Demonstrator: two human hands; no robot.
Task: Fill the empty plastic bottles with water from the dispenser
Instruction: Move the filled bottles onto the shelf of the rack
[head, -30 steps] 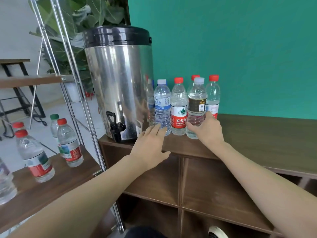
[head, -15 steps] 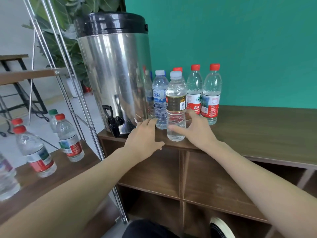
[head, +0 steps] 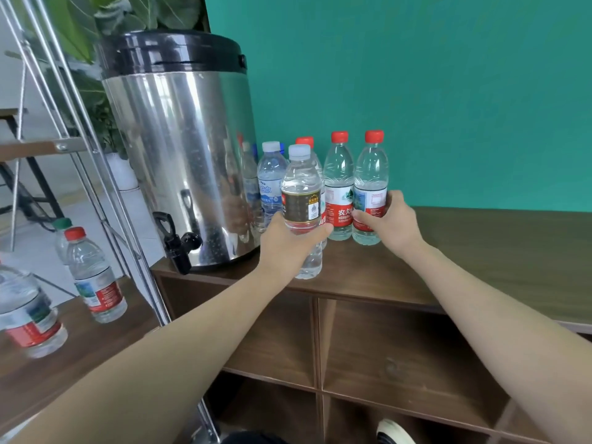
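At the far left, on a lower wooden shelf (head: 48,373), stand three bottles: a blurred one with a red label (head: 27,315) at the edge, a red-capped bottle (head: 96,277) farther in, and a green-capped bottle (head: 61,238) just behind it. A slanted metal ladder frame (head: 96,174) rises between that shelf and the wooden counter (head: 480,251). On the counter's left end sits the steel water dispenser (head: 179,155) with a black lid and a black tap (head: 176,245) that juts over the counter's front edge. Just right of the dispenser the left hand (head: 288,248) has its grip wrapped around the lower half of a white-capped bottle with a dark label (head: 301,203), upright near the counter's front edge; whether its base touches the counter cannot be told. Behind it stand a white-capped bottle with a blue label (head: 270,181) and a red-capped one mostly hidden. To the right, two red-capped bottles stand side by side against the green wall (head: 448,91): the nearer one (head: 338,187) and the rightmost red-label bottle (head: 371,184), which the right hand (head: 390,222) grasps around its lower part, thumb in front and fingers behind, its base on the counter.
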